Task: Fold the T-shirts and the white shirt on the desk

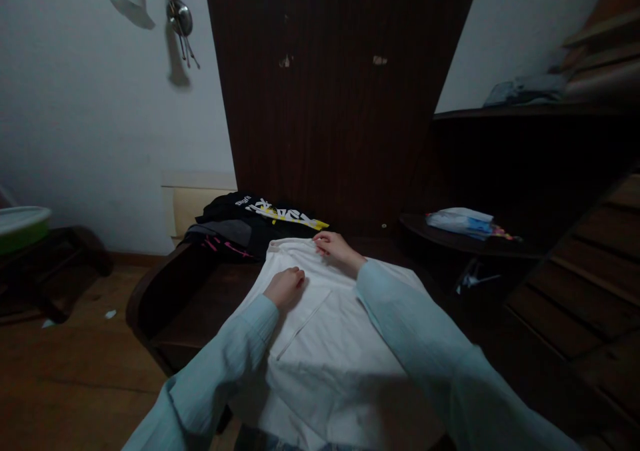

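A white garment (345,324) is spread over the dark wooden seat and toward my body, with a slanted seam or pocket line across it. At its far edge, my right hand (338,250) has its fingers closed on the cloth near the hem. My left hand (286,287) rests on the garment, closer to me and to the left. Its fingers are curled inward, and whatever lies under them is hidden. Just beyond the hem, black clothes (250,221) with white, yellow and pink print lie in a pile.
The dark wooden bench (150,304) has a curved arm at left. A plastic packet (460,223) lies on a low rounded shelf (415,226) at right. Folded cloth (525,90) sits on a higher shelf. A green-and-white tub (25,228) stands on a dark stool (75,244) at far left.
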`<state>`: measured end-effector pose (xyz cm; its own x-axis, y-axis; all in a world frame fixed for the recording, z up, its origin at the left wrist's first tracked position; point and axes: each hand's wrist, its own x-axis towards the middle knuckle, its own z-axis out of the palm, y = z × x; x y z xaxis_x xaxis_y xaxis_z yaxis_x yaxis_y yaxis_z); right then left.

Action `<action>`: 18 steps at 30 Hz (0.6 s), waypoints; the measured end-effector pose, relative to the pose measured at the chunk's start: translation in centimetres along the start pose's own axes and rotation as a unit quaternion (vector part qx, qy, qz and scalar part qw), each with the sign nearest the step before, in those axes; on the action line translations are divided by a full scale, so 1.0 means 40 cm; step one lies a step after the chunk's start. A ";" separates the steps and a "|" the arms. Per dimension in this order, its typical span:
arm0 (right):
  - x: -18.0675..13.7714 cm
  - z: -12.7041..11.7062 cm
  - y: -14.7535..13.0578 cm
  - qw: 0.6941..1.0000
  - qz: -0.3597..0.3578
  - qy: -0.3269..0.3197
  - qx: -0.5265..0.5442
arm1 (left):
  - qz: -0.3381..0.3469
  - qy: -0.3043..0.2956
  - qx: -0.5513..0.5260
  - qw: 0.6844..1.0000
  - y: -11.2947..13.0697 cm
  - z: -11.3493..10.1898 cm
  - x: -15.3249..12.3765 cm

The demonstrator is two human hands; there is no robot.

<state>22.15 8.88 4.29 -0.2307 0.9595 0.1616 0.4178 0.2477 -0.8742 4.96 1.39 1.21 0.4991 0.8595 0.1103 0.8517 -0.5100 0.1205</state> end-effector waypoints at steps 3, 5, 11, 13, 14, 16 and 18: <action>-0.061 -0.149 0.090 0.991 0.059 0.092 -0.072 | 0.026 0.037 0.017 0.999 0.003 0.033 0.001; -0.112 -0.226 0.161 0.976 0.109 0.151 -0.113 | 0.042 0.070 0.022 0.996 -0.002 0.054 -0.004; -0.202 -0.283 0.280 0.953 0.179 0.146 -0.195 | 0.073 0.120 -0.036 0.989 -0.033 0.101 -0.007; -0.197 -0.263 0.282 0.947 0.184 0.133 -0.228 | 0.069 0.123 -0.045 0.989 -0.042 0.110 -0.015; -0.190 -0.251 0.280 0.944 0.187 0.129 -0.241 | 0.065 0.126 -0.045 0.989 -0.046 0.112 -0.021; -0.174 -0.228 0.271 0.937 0.193 0.131 -0.259 | 0.051 0.133 -0.043 0.989 -0.050 0.111 -0.037; -0.159 -0.209 0.261 0.929 0.202 0.140 -0.278 | 0.036 0.137 -0.045 0.989 -0.050 0.105 -0.056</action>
<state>35.32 6.48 -2.05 0.2486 0.9672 0.0521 0.8276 -0.1842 -0.5303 2.81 0.64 -3.42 0.4853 0.7859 0.3832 0.7917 -0.5810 0.1888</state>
